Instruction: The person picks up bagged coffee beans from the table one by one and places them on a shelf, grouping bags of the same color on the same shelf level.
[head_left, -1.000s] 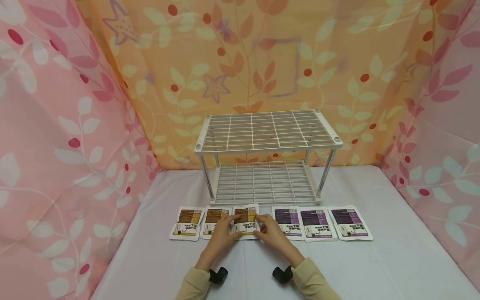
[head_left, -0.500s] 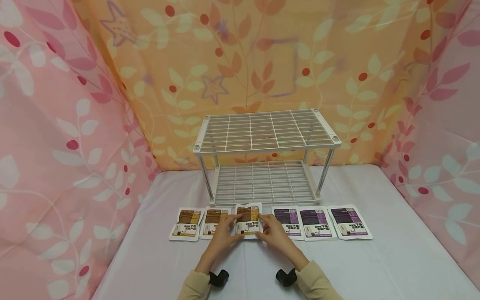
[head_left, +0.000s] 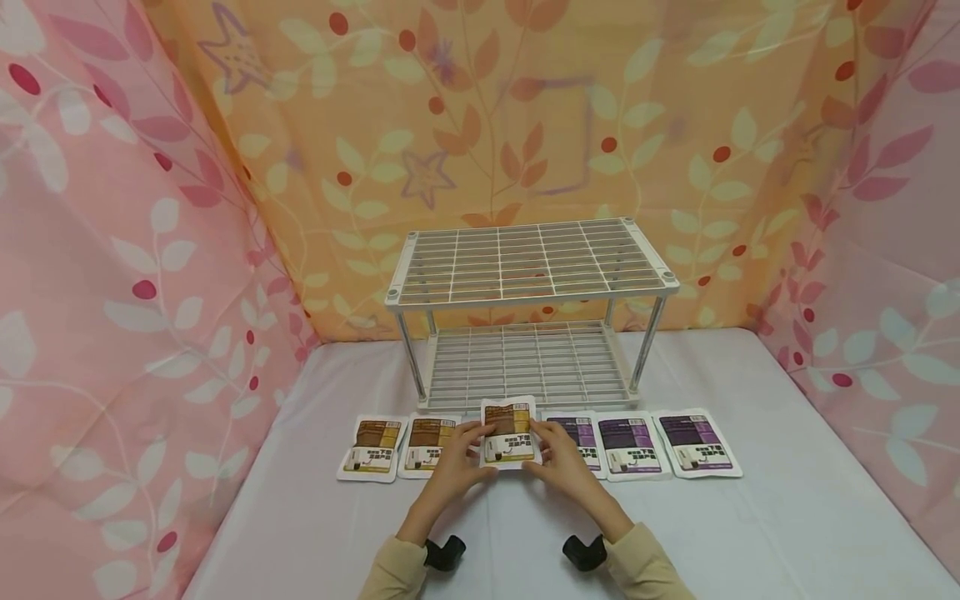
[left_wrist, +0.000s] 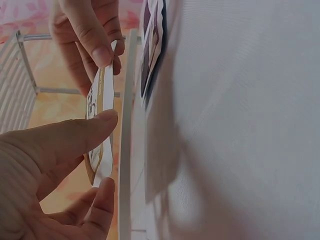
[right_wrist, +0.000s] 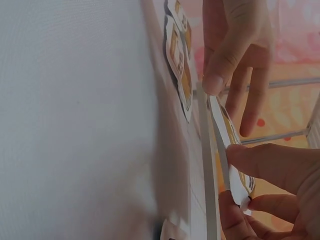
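Leftmost, a brown pouch [head_left: 372,448] lay face up on the white table [head_left: 780,542], a second brown pouch [head_left: 426,442] just beside it. Left hand [head_left: 454,458]: fingers part-curled, thumb toward the near corner, gripping the left edge of a third brown pouch [head_left: 508,442]. That pouch was held clear of the table, printed face up, on the near side of the wire rack [head_left: 532,298]. Right hand [head_left: 564,460]: similar part-curled grip on its right edge. Farther right lay three purple pouches [head_left: 633,446], the leftmost partly hidden. Step in hand, by my reading: a two-handed lift. Next move seemed to call for even grips, pouch kept level.
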